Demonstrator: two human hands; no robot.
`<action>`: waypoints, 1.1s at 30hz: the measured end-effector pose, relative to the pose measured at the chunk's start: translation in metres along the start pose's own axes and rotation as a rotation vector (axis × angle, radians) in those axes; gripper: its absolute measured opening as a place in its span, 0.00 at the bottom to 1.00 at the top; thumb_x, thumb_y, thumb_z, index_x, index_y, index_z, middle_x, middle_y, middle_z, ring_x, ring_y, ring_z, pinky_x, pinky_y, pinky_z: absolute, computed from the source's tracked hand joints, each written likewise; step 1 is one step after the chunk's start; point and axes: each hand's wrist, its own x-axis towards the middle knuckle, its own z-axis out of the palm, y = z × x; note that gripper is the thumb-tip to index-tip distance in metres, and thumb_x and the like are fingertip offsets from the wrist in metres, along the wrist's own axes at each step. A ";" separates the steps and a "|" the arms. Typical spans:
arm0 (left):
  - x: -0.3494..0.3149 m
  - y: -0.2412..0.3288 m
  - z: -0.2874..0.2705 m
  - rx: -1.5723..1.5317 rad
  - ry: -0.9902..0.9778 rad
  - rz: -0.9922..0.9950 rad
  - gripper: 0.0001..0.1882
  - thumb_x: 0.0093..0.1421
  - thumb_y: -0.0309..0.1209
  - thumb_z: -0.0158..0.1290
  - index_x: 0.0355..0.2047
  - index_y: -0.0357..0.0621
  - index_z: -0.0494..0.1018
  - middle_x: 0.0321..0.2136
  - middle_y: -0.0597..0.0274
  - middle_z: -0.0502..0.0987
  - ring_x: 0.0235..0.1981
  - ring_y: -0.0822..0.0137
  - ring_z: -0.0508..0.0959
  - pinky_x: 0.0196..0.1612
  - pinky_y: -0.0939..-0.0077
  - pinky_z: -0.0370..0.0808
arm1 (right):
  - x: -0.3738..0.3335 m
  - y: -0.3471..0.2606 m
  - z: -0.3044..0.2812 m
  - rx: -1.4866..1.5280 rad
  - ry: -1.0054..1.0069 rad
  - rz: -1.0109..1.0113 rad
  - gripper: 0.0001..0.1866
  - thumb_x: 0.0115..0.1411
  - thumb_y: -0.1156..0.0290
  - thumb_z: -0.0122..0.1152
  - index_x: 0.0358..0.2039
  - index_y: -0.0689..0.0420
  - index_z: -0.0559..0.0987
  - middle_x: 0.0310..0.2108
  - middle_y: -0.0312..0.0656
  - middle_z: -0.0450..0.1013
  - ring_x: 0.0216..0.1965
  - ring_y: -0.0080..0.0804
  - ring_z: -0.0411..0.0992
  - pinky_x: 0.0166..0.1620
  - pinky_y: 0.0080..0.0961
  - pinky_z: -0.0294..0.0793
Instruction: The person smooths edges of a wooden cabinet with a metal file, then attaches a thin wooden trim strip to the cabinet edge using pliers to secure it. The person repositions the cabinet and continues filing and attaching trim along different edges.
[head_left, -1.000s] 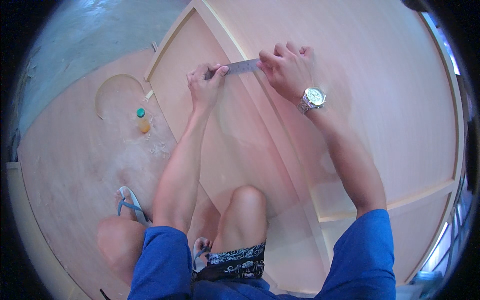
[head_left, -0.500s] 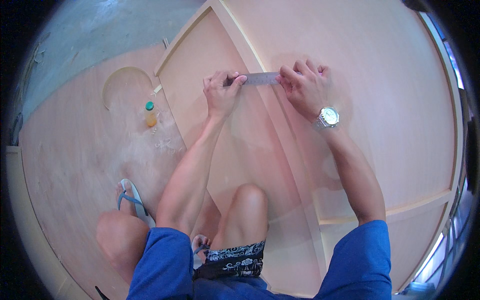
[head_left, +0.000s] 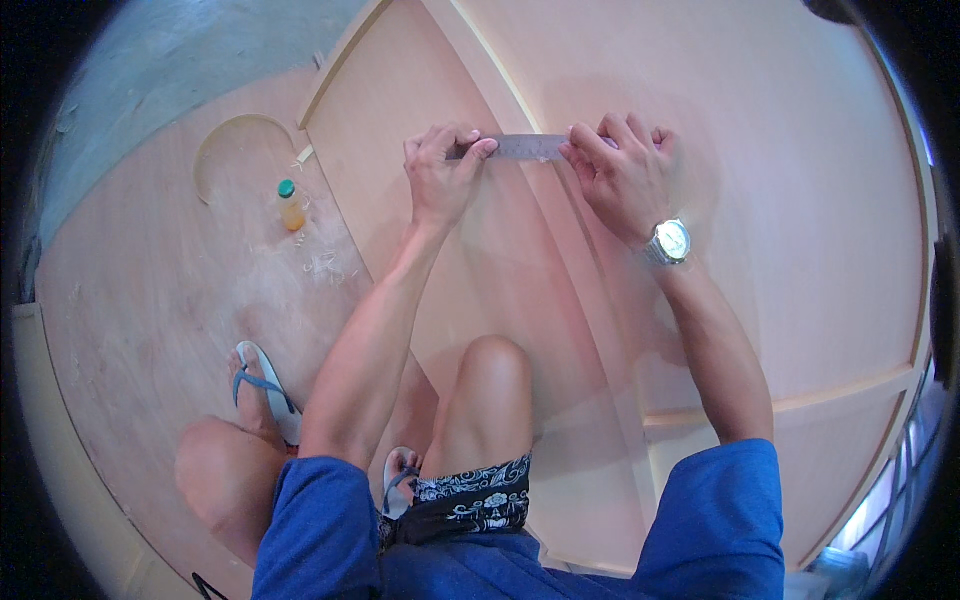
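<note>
A grey-blue floor [head_left: 230, 60] shows upper left; a pale framed wooden panel [head_left: 780, 200] fills the centre and right. The metal ruler [head_left: 525, 148] spans a raised wooden strip [head_left: 482, 62] at upper centre; contact is unconfirmed. The left hand [head_left: 438, 180] pinches the ruler's left part between thumb and fingers; the right hand [head_left: 625, 185] grips its right part. The step in hand appears to be measuring; the next move likely calls for level alignment against the strip's edge.

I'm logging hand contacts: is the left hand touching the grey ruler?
Touching. The head view shows the left hand gripping the grey ruler near its left end, thumb pressed on it.
</note>
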 end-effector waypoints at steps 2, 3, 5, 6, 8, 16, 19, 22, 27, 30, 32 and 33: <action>-0.003 0.003 0.000 0.007 -0.022 -0.037 0.14 0.60 0.41 0.73 0.36 0.47 0.85 0.33 0.65 0.86 0.38 0.63 0.78 0.53 0.66 0.68 | 0.000 0.002 -0.001 0.008 -0.013 0.007 0.06 0.67 0.55 0.68 0.37 0.41 0.84 0.31 0.32 0.75 0.40 0.33 0.72 0.48 0.46 0.60; -0.004 0.003 0.001 -0.038 -0.026 -0.052 0.14 0.60 0.41 0.73 0.37 0.47 0.85 0.33 0.65 0.86 0.39 0.63 0.78 0.53 0.66 0.68 | 0.000 0.002 0.000 0.005 -0.022 0.006 0.06 0.66 0.55 0.68 0.37 0.40 0.84 0.31 0.31 0.74 0.40 0.33 0.72 0.48 0.46 0.61; -0.008 0.007 -0.001 -0.126 -0.067 -0.127 0.13 0.60 0.40 0.73 0.37 0.46 0.85 0.34 0.65 0.86 0.40 0.63 0.77 0.53 0.66 0.68 | -0.002 0.004 -0.001 0.014 -0.028 0.004 0.07 0.66 0.55 0.68 0.37 0.40 0.84 0.32 0.31 0.74 0.40 0.33 0.72 0.48 0.47 0.61; -0.012 0.010 -0.003 -0.044 -0.058 -0.083 0.13 0.60 0.39 0.73 0.38 0.45 0.85 0.35 0.64 0.86 0.40 0.63 0.77 0.51 0.66 0.71 | -0.005 0.003 -0.003 0.017 -0.032 0.006 0.07 0.66 0.54 0.68 0.37 0.40 0.83 0.32 0.31 0.74 0.40 0.33 0.72 0.48 0.47 0.61; -0.015 0.015 -0.006 0.120 -0.046 0.030 0.13 0.61 0.36 0.73 0.40 0.42 0.85 0.37 0.62 0.84 0.41 0.63 0.77 0.49 0.65 0.77 | -0.010 0.000 -0.008 0.003 -0.039 0.011 0.07 0.66 0.54 0.68 0.37 0.40 0.83 0.32 0.31 0.74 0.41 0.33 0.71 0.48 0.47 0.60; -0.031 0.028 -0.008 0.022 -0.071 -0.043 0.13 0.59 0.37 0.74 0.38 0.46 0.85 0.35 0.65 0.86 0.47 0.58 0.73 0.53 0.62 0.71 | -0.024 -0.006 -0.030 0.010 -0.117 0.034 0.07 0.67 0.53 0.67 0.39 0.39 0.83 0.33 0.31 0.73 0.41 0.33 0.71 0.48 0.46 0.60; -0.038 0.032 -0.008 0.013 -0.084 -0.045 0.13 0.59 0.38 0.74 0.38 0.46 0.85 0.34 0.65 0.84 0.47 0.58 0.72 0.52 0.62 0.70 | -0.031 -0.006 -0.037 0.009 -0.122 0.030 0.08 0.67 0.53 0.67 0.42 0.39 0.84 0.34 0.30 0.72 0.40 0.33 0.70 0.48 0.46 0.59; -0.039 0.038 -0.013 0.028 -0.135 -0.013 0.13 0.59 0.38 0.74 0.38 0.47 0.85 0.32 0.66 0.83 0.45 0.59 0.70 0.50 0.62 0.69 | -0.031 -0.009 -0.047 -0.016 -0.132 0.028 0.09 0.67 0.53 0.68 0.44 0.39 0.85 0.34 0.30 0.72 0.40 0.33 0.70 0.48 0.46 0.58; -0.041 0.055 -0.020 -0.024 -0.169 0.004 0.12 0.58 0.36 0.74 0.36 0.45 0.84 0.32 0.66 0.81 0.43 0.60 0.70 0.48 0.64 0.69 | -0.030 -0.013 -0.075 -0.074 -0.226 0.062 0.12 0.62 0.56 0.76 0.46 0.38 0.88 0.32 0.26 0.72 0.38 0.27 0.69 0.47 0.37 0.57; -0.045 0.065 -0.023 -0.018 -0.181 0.007 0.12 0.58 0.33 0.75 0.36 0.43 0.84 0.32 0.64 0.78 0.42 0.60 0.69 0.48 0.64 0.71 | -0.033 -0.018 -0.087 -0.081 -0.226 0.054 0.13 0.61 0.56 0.77 0.46 0.38 0.89 0.32 0.26 0.72 0.38 0.27 0.69 0.47 0.37 0.56; -0.050 0.070 -0.025 -0.062 -0.178 0.017 0.11 0.58 0.32 0.74 0.35 0.43 0.84 0.31 0.64 0.77 0.41 0.60 0.69 0.47 0.64 0.70 | -0.036 -0.020 -0.092 -0.061 -0.238 0.063 0.13 0.63 0.56 0.74 0.48 0.39 0.87 0.32 0.29 0.71 0.38 0.30 0.68 0.47 0.41 0.55; -0.052 0.071 -0.027 -0.054 -0.194 0.027 0.11 0.57 0.31 0.75 0.35 0.43 0.84 0.31 0.64 0.77 0.41 0.60 0.69 0.47 0.64 0.70 | -0.037 -0.020 -0.094 -0.054 -0.220 0.043 0.13 0.64 0.56 0.72 0.49 0.39 0.87 0.32 0.30 0.70 0.38 0.32 0.68 0.47 0.42 0.54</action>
